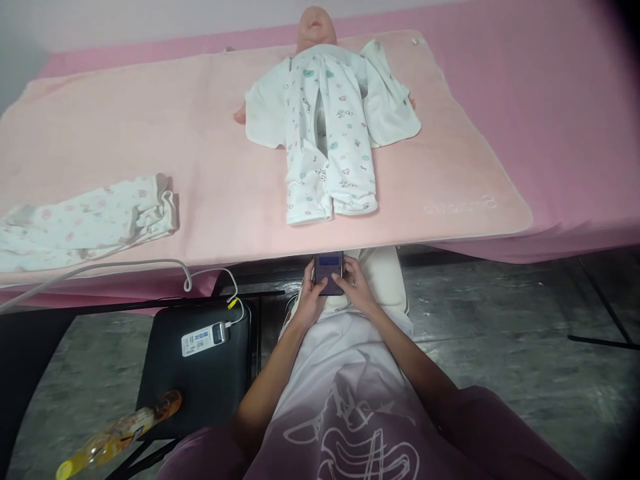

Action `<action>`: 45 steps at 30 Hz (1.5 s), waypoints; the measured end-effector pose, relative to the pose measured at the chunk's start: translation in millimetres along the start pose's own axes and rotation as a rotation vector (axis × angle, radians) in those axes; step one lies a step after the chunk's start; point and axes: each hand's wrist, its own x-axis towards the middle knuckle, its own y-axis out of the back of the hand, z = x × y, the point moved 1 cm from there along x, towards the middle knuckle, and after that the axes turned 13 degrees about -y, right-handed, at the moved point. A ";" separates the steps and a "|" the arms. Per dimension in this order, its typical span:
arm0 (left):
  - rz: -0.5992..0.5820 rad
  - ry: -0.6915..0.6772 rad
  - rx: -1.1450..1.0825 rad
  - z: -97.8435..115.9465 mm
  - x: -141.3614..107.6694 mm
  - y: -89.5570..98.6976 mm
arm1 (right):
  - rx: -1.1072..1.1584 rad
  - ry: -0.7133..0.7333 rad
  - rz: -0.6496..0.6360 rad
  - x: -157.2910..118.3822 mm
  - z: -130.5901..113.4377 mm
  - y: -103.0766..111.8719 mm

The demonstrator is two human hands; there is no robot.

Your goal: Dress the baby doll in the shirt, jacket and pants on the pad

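Below the table's front edge, a dark phone (329, 270) with a lit screen lies between both hands. My left hand (312, 297) is wrapped round its left side, thumb over the screen. On the right side my right hand (358, 285) grips it too, its thumb also on the screen. Beyond the hands, a baby doll (316, 28) lies face up on the pink mat (225, 200). White patterned trousers (345, 133) cover its legs, and a white top (267, 107) is spread round its arms.
Folded patterned clothing (85, 223) lies at the table's left. On a black stool (200, 393) are a white power bank (204, 339) with a cable (150, 262) and a bottle with a yellow cap (115, 437).
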 end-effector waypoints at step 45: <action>0.045 -0.011 -0.081 0.2 2.8 -4.6 | -0.029 0.024 -0.036 -3.4 -1.9 3.1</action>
